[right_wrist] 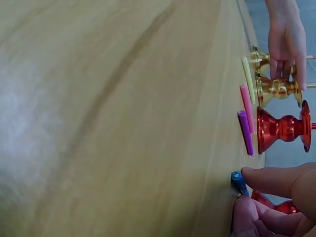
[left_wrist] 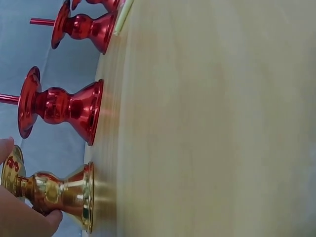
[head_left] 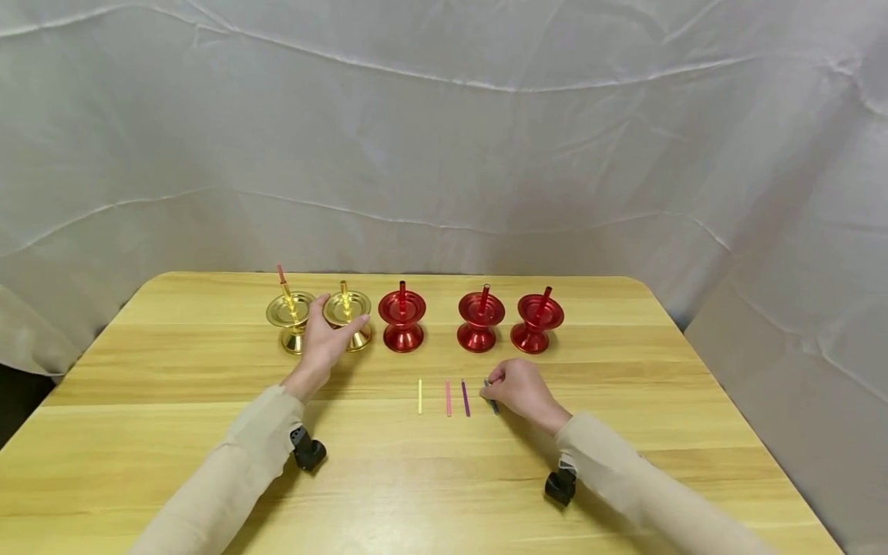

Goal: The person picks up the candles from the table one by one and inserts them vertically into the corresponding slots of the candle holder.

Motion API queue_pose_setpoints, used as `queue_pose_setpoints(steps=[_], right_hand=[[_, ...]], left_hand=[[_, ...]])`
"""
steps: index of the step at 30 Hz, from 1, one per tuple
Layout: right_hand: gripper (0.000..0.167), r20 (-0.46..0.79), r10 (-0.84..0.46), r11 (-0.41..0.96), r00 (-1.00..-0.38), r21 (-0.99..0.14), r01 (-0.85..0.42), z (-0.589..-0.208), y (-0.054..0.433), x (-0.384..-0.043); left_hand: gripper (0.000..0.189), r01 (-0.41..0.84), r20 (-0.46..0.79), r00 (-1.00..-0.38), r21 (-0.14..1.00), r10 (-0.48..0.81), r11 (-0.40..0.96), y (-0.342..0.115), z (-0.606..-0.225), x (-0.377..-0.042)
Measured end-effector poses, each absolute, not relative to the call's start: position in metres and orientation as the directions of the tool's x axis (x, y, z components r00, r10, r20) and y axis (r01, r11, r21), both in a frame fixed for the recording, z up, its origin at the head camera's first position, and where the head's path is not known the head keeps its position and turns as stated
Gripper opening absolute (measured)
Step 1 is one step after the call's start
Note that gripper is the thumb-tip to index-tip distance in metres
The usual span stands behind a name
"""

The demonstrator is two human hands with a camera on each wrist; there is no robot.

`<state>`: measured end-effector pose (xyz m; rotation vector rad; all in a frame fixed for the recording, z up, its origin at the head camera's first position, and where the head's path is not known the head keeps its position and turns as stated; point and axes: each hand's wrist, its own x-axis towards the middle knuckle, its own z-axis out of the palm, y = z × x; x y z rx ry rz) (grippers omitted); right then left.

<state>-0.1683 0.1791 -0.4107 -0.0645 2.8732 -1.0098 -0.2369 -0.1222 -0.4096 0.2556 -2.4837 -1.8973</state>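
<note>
My left hand (head_left: 327, 339) reaches around the second gold candle holder (head_left: 358, 339) from the left, thumb and fingers on either side of it. In the left wrist view, fingers touch this gold holder (left_wrist: 59, 192) below its dish. Its upright tube holds no candle. My right hand (head_left: 522, 391) pinches a thin blue candle (head_left: 494, 406) at the tabletop; the right wrist view has the blue candle (right_wrist: 239, 180) between thumb and finger. To its left lie a purple candle (head_left: 465, 398), a pink candle (head_left: 448, 398) and a pale yellow candle (head_left: 419, 397).
Another gold holder (head_left: 292, 339) stands at far left with a pink candle (head_left: 280, 273) in its tube. Three red holders stand to the right: one near the middle (head_left: 403, 337), another (head_left: 476, 337), and a rightmost one (head_left: 530, 338). A pale curtain (head_left: 444, 154) hangs behind the wooden table (head_left: 388, 493).
</note>
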Motion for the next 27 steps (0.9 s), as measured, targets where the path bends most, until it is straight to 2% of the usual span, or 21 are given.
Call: queue_pose_setpoints(steps=[7,13,19,27], right_hand=[[0.006,-0.055,-0.092,0.788,-0.994,-0.614,-0.04,-0.4088,0.1782,-0.1703],[0.003,-0.126,-0.104,0.774,-0.987,-0.633,-0.001,-0.4058,0.1791,-0.1718],[0.006,-0.207,-0.105,0.704,-0.973,-0.706,0.074,-0.4048,0.1806,-0.1754],[0.013,-0.17,-0.098,0.624,-0.981,-0.778,0.072,-0.406,0.1794,-0.1786]], left_hand=[[0.089,-0.102,-0.071,-0.99,0.959,-0.123,0.263,-0.123,-0.4103,-0.2369],[0.09,-0.116,-0.087,-0.989,0.958,-0.12,0.262,-0.1245,-0.4128,-0.2362],[0.09,-0.116,-0.086,-0.989,0.957,-0.12,0.267,-0.1243,-0.4142,-0.2362],[0.088,-0.11,-0.08,-0.989,0.957,-0.121,0.267,-0.1235,-0.4146,-0.2367]])
